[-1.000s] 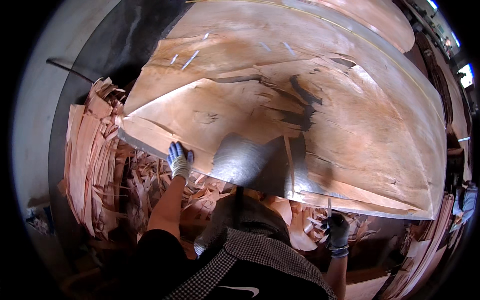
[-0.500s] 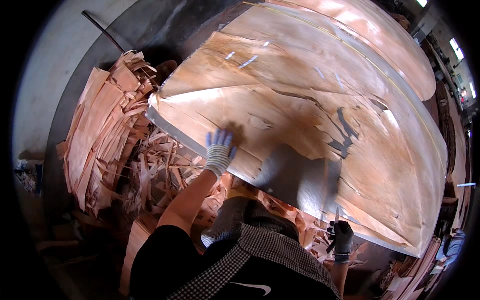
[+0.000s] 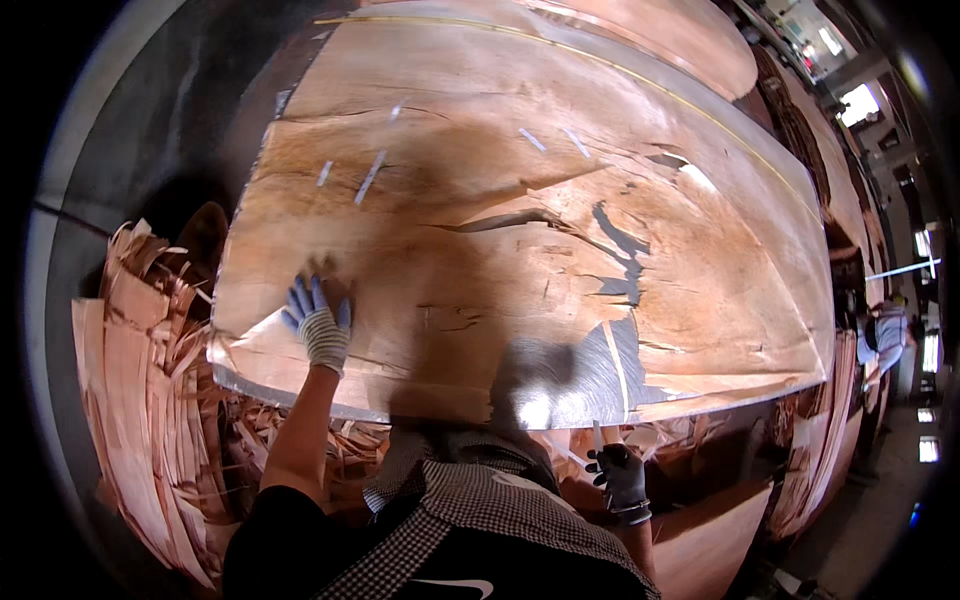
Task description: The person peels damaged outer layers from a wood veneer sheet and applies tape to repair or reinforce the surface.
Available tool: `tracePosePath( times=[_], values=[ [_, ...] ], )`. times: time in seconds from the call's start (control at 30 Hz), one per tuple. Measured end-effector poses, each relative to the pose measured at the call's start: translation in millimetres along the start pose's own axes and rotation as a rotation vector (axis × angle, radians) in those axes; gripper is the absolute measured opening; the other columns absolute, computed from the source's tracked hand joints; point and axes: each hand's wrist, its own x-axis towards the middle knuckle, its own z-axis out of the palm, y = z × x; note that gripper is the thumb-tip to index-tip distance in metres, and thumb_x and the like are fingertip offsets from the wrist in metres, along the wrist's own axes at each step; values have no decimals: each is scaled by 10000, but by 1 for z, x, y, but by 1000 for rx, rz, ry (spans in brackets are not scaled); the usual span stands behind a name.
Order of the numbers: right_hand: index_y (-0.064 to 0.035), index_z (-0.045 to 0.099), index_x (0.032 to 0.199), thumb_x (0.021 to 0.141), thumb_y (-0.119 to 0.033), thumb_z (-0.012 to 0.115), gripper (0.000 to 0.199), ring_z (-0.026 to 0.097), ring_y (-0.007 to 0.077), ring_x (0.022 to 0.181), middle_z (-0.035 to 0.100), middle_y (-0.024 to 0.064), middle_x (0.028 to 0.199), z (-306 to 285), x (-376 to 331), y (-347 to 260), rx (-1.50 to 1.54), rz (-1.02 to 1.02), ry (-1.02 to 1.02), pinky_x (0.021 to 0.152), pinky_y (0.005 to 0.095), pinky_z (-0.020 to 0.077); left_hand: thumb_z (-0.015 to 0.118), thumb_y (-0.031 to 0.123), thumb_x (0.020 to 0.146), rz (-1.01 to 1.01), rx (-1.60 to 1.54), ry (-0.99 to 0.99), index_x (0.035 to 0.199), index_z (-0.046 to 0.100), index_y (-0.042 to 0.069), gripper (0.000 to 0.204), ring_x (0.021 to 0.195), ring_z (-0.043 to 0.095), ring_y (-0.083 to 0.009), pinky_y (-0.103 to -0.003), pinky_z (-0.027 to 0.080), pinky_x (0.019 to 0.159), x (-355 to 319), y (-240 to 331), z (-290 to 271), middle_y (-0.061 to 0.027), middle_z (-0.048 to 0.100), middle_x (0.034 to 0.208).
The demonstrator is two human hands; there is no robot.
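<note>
A large, thin sheet of pinkish-brown wood veneer (image 3: 400, 285) lies over a dark table, with tears and holes in it. My left hand (image 3: 322, 328), in a striped glove with blue-grey fingers, rests flat near the sheet's left corner, fingers spread. In a dark glove, my right hand (image 3: 620, 475) is just below the near edge, closed around what looks like a knife (image 3: 598, 436); its narrow pale blade points up toward the edge, its handle hidden in the fingers. Between my hands, the dark tabletop (image 3: 545, 380) shows through a wide gap, crossed by a thin veneer strip (image 3: 613, 360).
Veneer scraps (image 3: 140, 400) are heaped at the left, with more under the near edge. Pale tape strips (image 3: 370, 178) stick to the sheet. A yellow line (image 3: 560, 45) runs along its far side. Another person (image 3: 884, 335) is at the far right beside stacked veneer (image 3: 815, 450).
My view has turned. My left hand has moved leftward over the sheet, closer to its left corner. My right hand still holds the knife, its blade now lower against the near edge.
</note>
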Motion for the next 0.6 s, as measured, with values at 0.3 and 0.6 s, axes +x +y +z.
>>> tracePosePath(
  times=[0.3,0.6],
  values=[
    [10,574,968,849,-81,589,151,640,137,682,662,79,873,43,19,-50,26,-33,-62,470,208,473,514,209,823,697,-125,-123,1300,412,181,489,1094,493,-300,-470,386,907,133,199,52,-107,483,1260],
    [1,578,950,847,-57,584,119,621,116,662,661,72,848,46,42,-31,-34,8,18,491,219,474,529,391,812,822,-222,-503,1139,568,119,427,1089,505,-297,-461,384,904,156,200,18,-113,502,1246]
  ],
)
